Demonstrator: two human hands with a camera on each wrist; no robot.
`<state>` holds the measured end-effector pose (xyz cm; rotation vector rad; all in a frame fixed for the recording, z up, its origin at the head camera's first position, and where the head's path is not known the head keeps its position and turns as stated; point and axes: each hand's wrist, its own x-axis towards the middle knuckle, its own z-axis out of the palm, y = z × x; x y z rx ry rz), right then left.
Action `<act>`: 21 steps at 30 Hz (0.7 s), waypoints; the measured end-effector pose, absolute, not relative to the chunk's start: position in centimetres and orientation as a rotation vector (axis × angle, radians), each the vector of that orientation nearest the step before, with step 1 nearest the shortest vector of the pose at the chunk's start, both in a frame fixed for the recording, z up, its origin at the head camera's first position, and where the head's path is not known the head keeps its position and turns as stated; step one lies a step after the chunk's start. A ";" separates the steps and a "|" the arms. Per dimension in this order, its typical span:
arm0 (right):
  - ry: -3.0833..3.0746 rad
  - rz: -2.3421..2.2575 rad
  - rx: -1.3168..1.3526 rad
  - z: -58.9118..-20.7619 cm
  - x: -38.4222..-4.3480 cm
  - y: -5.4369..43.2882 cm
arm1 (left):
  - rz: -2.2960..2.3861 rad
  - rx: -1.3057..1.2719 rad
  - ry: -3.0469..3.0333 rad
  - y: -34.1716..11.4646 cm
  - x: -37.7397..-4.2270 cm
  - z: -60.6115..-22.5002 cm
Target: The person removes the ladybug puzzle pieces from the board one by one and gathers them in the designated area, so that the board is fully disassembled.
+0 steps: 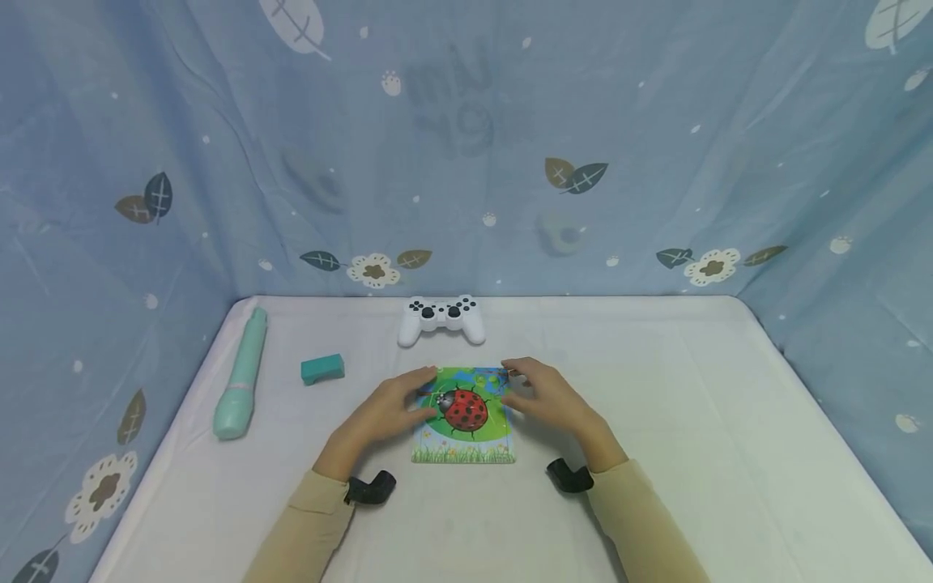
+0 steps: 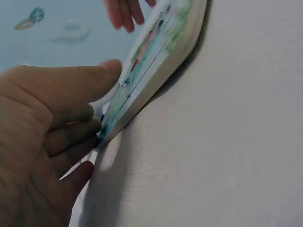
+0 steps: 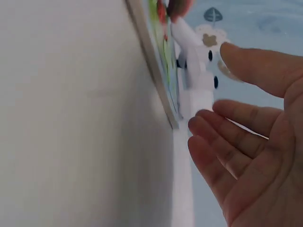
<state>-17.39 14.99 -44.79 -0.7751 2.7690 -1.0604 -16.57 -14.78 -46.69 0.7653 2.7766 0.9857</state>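
The ladybird board (image 1: 466,413) lies at the middle of the white-covered bench (image 1: 729,421), apparently flat, its grass strip turned toward six o'clock so that the picture reads upright for the person. Taking that board as the centre of the dial, the left hand (image 1: 386,409) is at nine o'clock and the right hand (image 1: 550,398) just above three, a balanced placement that probably lets both sides be steadied or shifted evenly.

Both hands have their fingers relaxed and spread from the thumb, cupped toward the side edges with nothing pinched. The left thumb seems to touch the board's edge, its fingers low beside the pale side, likely because a thick board offers more to hold at its rim than on its face. From the head, the right fingertips overlap the border, yet the right wrist view shows a gap there, so that hand appears not to touch. Held out at the sides, the hands leave the ladybird itself uncovered.

The white game controller (image 1: 440,318) sits between eleven and twelve, close to the bench's far edge; the teal block (image 1: 323,369) lies between nine and ten, with the mint-green wand (image 1: 243,376) farther out that way. All three are clear of the forearms, presumably to leave working room around the board.
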 end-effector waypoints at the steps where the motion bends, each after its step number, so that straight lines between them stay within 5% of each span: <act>1: 2.741 -1.090 -0.775 -45.0 -17.7 14.6 | 0.998 0.760 2.769 -14.8 -16.6 -46.9; 21: 2.729 -1.058 -0.802 -47.4 -18.9 13.1 | 0.978 0.805 2.781 -15.3 -17.0 -48.3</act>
